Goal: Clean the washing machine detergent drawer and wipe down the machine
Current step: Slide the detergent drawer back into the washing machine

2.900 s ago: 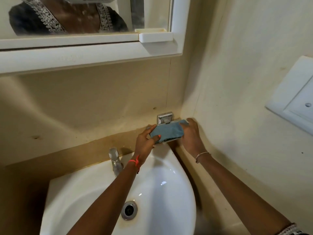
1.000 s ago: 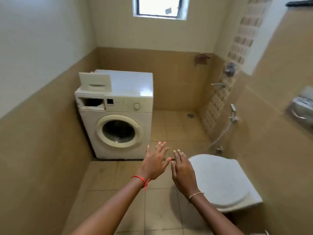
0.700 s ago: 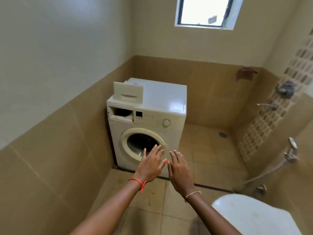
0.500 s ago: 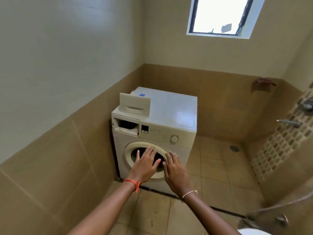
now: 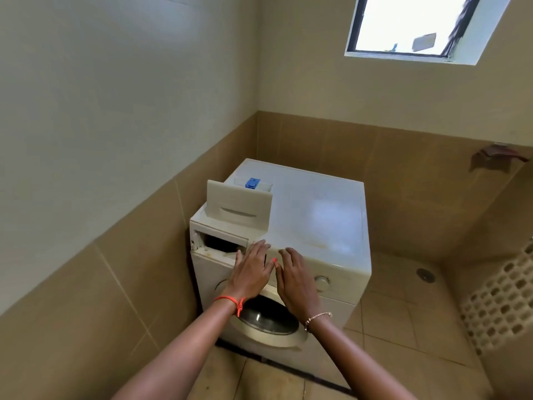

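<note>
A white front-loading washing machine (image 5: pixel 317 223) stands against the left wall. Its detergent drawer (image 5: pixel 239 206) lies pulled out on the machine's top at the left, front panel facing me, a blue insert showing behind it. The empty drawer slot (image 5: pixel 220 245) gapes dark at the machine's upper left front. My left hand (image 5: pixel 251 272) and my right hand (image 5: pixel 294 280) are stretched out side by side in front of the control panel, fingers straight, holding nothing. The round door (image 5: pixel 268 319) sits below my wrists.
Tan tiled walls close in on the left and behind the machine. A tiled floor with a drain (image 5: pixel 424 274) opens to the right. A window (image 5: pixel 415 24) is high on the back wall. A perforated tile wall (image 5: pixel 504 301) stands at far right.
Earlier both hands held a blue cloth by the sink. Since then the view has turned to the machine and come closer; my empty hands have risen from the door to the control panel.
</note>
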